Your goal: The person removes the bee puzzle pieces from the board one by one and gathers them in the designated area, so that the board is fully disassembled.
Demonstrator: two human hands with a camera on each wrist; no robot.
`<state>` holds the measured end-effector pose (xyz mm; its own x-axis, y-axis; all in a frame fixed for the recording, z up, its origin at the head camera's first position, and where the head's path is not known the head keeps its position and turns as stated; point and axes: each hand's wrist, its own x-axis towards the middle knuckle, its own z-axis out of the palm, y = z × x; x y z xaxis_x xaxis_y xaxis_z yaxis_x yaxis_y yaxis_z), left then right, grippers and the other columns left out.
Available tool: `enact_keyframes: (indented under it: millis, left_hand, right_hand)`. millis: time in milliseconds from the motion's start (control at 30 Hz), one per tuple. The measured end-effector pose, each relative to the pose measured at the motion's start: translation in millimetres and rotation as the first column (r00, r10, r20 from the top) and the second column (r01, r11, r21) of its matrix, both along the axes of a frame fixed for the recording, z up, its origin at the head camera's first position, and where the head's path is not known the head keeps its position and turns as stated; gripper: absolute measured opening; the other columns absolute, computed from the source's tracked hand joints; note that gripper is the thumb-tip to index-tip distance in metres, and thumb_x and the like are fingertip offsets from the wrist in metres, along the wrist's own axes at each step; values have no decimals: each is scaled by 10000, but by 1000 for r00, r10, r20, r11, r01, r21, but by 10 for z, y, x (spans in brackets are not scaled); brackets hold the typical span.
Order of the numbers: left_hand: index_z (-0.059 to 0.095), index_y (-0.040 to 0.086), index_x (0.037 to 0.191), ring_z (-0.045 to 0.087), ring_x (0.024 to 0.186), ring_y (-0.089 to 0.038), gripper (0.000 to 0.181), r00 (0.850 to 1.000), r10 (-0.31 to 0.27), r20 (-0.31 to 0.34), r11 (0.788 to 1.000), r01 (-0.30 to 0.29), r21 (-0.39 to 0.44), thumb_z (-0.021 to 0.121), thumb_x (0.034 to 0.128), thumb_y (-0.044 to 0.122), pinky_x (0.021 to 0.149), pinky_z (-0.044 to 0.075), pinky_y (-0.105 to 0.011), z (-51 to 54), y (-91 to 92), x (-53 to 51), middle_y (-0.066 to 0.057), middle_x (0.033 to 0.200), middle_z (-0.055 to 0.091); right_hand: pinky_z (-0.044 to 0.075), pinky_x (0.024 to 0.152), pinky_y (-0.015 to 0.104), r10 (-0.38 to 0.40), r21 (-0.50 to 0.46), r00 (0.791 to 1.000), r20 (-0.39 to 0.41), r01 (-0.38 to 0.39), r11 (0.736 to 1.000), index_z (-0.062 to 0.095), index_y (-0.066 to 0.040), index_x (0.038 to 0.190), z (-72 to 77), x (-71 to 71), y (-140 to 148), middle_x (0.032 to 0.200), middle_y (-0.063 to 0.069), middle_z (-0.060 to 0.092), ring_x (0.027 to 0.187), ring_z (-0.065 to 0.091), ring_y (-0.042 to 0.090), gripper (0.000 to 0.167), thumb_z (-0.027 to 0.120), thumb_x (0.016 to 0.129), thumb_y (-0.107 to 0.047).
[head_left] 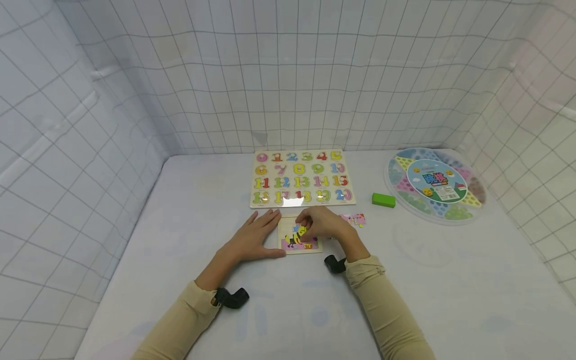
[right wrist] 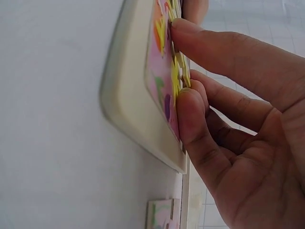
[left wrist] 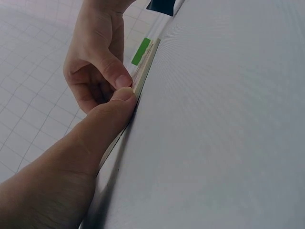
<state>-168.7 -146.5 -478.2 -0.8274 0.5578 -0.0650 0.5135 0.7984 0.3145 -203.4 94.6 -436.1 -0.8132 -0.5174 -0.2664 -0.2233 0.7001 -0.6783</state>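
Note:
A small square wooden jigsaw puzzle (head_left: 291, 245) with a yellow bee on pink lies in front of me in the head view. My left hand (head_left: 255, 238) rests at its left side, fingers straight, the thumb (left wrist: 114, 106) along the near edge. Over the puzzle's right part, my right hand (head_left: 320, 223) bends down from above. In the right wrist view, its thumb and index finger pinch a yellow-edged puzzle piece (right wrist: 186, 76) at the picture's surface. The hand covers the upper right of the picture. Beside the right wrist lie loose pink puzzle pieces (head_left: 358, 219).
Behind the puzzle lies a wooden number board (head_left: 301, 176) with colored numerals. A green block (head_left: 383, 200) sits right of it, and a round, colorful game board (head_left: 434, 185) lies farther right. White grid-patterned cloth (head_left: 297, 75) surrounds the table's back and sides.

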Motion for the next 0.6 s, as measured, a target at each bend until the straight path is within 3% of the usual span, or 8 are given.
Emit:
enact_keyframes:
  millis: [600]
  left_hand:
    - [223,121,1558,154,1528,-217,1038,1000,-2,4,1000,2,-5,593,797,721,1250,97,-503,17,-2,-4,-21,1637,205]
  right_hand:
    - [507,755,238,-8,10,1000,10,8,1000,691,-86,1062,-15,-14,-19,890,-1,644,820,570,132,359,840,737,-114]
